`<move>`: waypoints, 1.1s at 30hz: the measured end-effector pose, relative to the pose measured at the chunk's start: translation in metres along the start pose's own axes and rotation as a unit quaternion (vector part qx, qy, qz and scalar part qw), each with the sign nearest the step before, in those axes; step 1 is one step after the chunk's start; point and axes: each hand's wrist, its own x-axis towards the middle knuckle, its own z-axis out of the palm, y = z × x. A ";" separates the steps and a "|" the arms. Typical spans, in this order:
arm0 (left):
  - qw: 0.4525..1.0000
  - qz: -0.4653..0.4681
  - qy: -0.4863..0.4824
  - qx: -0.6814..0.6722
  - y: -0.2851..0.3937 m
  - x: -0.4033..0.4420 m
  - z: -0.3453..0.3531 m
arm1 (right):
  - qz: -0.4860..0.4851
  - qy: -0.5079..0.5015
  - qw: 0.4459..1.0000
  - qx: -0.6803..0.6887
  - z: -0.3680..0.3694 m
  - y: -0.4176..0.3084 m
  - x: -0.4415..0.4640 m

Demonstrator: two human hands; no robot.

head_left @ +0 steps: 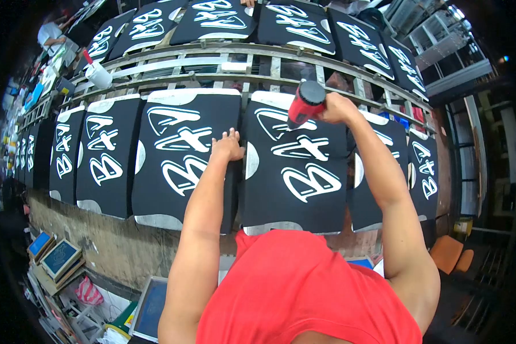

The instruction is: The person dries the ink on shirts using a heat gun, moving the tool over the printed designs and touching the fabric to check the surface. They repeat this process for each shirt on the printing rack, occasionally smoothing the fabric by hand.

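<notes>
My right hand (336, 109) is wrapped around a red and black heat gun (307, 104), its dark nozzle angled down over a black printed fabric panel (295, 203) with white lettering. My left hand (228, 146) lies with fingers stretched out on the right edge of the neighbouring black panel (160, 143), which carries the same white letters. Each panel is stretched over a flat board whose pale corners show around the cloth.
More printed panels (106, 149) line this bench, and another row (215, 23) lies beyond the metal rails (200, 78). A white container (99, 75) with a red handle stands on the rails. Framed screens (61, 258) lean at lower left; an orange chair (446, 254) is at right.
</notes>
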 end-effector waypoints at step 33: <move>1.000 0.004 0.007 -0.009 -0.005 0.006 0.007 | -0.008 0.006 1.000 0.000 0.000 -0.016 0.055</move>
